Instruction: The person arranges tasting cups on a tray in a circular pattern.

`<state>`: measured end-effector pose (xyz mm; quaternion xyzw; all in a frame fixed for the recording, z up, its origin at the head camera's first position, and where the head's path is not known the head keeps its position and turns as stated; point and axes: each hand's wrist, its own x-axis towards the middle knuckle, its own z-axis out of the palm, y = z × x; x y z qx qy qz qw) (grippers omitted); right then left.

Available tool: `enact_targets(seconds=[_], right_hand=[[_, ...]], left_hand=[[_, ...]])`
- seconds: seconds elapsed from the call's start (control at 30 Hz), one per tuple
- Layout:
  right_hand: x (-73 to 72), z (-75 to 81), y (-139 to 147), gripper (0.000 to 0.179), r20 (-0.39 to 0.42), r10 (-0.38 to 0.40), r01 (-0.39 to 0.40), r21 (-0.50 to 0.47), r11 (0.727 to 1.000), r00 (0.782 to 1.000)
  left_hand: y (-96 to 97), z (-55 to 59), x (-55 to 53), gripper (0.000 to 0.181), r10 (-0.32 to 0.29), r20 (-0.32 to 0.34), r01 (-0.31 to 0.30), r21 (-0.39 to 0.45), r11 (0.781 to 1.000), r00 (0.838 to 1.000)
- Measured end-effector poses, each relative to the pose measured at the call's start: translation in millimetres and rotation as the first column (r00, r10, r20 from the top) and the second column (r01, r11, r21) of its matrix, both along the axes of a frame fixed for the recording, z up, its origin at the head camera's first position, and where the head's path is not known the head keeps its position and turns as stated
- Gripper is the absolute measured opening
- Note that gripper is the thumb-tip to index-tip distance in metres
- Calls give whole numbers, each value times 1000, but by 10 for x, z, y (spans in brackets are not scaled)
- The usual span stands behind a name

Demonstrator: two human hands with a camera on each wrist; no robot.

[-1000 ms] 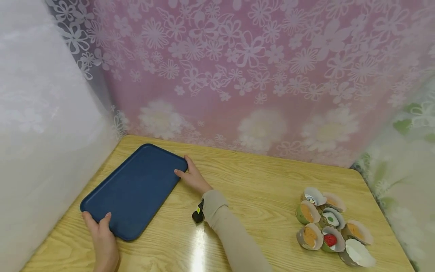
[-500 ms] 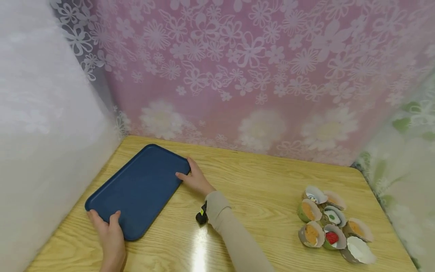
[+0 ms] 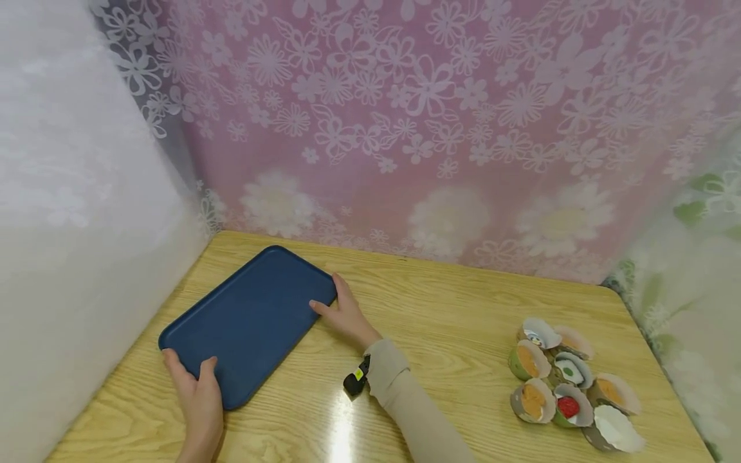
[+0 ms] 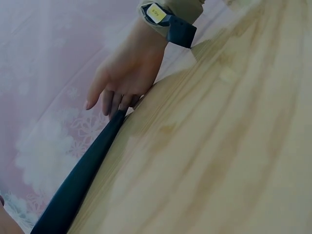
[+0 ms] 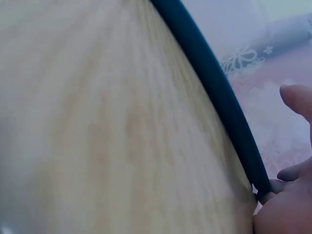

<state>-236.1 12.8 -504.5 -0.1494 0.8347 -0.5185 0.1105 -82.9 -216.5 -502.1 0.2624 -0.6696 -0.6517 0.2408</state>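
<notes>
A dark blue rectangular tray (image 3: 249, 321) with a low rim lies slanted on the left part of the wooden table. My left hand (image 3: 199, 399) holds its near-left end, thumb over the rim. At the far-right end my right hand (image 3: 347, 315) grips the opposite short side, its thumb also over the rim. The left wrist view shows the right hand (image 4: 131, 68) with its fingers at the tray's end (image 4: 83, 170) and the thumb raised. In the right wrist view, fingers reach the tray's lower end (image 5: 229, 112). Whether the tray is slightly lifted, I cannot tell.
Several paper baking cups (image 3: 532, 400) stand clustered on the right of the wooden table (image 3: 440, 321), some with orange filling, one with red. A pink floral curtain (image 3: 376, 128) hangs behind, a white sheet (image 3: 75, 225) at left, and a green-patterned sheet (image 3: 695, 289) at right.
The tray has moved to the right and turned slightly clockwise, with both hands staying on its ends and moving along with it. The cups keep their places.
</notes>
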Motion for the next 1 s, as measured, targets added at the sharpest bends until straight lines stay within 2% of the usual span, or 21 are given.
enact_targets(seconds=[0.17, 0.27, 0.7, 1.0], right_hand=[[73, -40, 101, 90, -38, -24, 23, -22, 999, 999], [125, -80, 155, 89, -74, -26, 23, -32, 999, 997], [498, -48, 487, 91, -109, -82, 77, -49, 996, 991], [760, -95, 681, 90, -164, -162, 156, -47, 987, 973]], left_hand=[[37, -22, -53, 79, -6, 53, 14, -163, 987, 999], [45, -21, -59, 79, -10, 67, 24, -216, 976, 998], [58, -6, -87, 73, -85, 129, 114, -232, 966, 988], [73, -2, -122, 75, -214, 148, 247, -259, 934, 965]])
